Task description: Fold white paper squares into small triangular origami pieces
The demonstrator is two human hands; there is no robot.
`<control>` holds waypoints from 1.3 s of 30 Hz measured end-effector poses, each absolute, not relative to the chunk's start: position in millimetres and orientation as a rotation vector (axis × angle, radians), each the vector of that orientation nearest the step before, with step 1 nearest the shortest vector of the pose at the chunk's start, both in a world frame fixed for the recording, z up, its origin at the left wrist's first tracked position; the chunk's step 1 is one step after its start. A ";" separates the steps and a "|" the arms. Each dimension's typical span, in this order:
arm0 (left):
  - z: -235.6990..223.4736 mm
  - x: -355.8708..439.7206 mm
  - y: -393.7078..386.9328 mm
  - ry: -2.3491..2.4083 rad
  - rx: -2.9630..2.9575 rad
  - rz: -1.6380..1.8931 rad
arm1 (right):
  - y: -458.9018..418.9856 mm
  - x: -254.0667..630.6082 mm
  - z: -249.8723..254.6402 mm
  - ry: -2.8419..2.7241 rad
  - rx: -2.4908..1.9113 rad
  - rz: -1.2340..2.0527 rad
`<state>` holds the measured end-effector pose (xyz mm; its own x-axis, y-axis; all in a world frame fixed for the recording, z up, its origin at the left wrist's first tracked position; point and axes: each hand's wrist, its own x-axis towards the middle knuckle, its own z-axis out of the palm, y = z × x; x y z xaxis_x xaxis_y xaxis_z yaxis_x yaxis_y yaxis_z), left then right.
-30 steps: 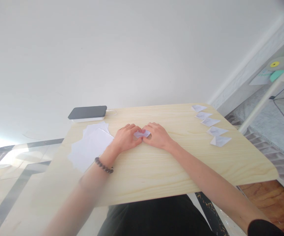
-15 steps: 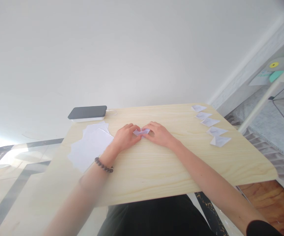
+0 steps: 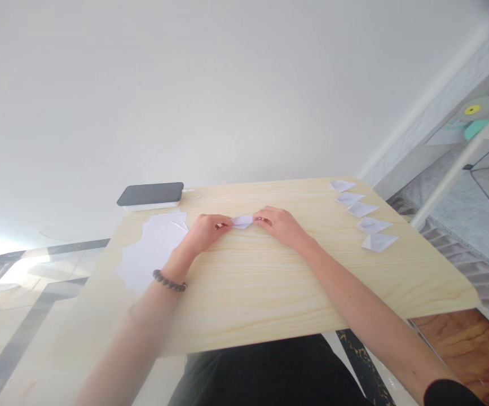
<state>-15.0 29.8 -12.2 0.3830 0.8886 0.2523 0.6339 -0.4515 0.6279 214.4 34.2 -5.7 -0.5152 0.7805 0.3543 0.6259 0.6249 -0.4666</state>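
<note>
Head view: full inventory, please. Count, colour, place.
table: one, light wood, centre
held paper: one, white, table's middle
folded papers: five, white, row at table's right
loose sheets: several, count unclear, white, table's left
device: one, dark top, pale base, table's far left
cable: one, white, beside device
wall: one, pale grey, behind table
pole: one, white, far right
disc: one, yellow, upper right
floor: one, pale, lower left
bracelet: one, dark, lower left
lap: one, black-clothed, bottom centre
sleeve: one, black, lower right
left hand: one, bare, on held paper's left end
right hand: one, bare, on held paper's right end
</note>
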 end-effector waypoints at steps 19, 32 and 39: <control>-6.3 -13.4 22.7 1.290 2.269 0.866 | 28.3 206.1 -9.1 -2.238 -1.029 0.608; -1.0 -7.1 18.3 1.288 2.265 0.847 | 30.8 205.1 -15.5 -2.224 -0.985 0.463; 2.2 -1.7 12.3 1.351 2.413 0.710 | 29.5 204.6 -13.5 -2.235 -0.985 0.463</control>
<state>-1.7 12.3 2.2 0.4404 0.8537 0.2778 0.7131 -0.5206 0.4694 204.6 29.5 -13.5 -0.5114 0.7521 0.4157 0.5250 0.6564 -0.5418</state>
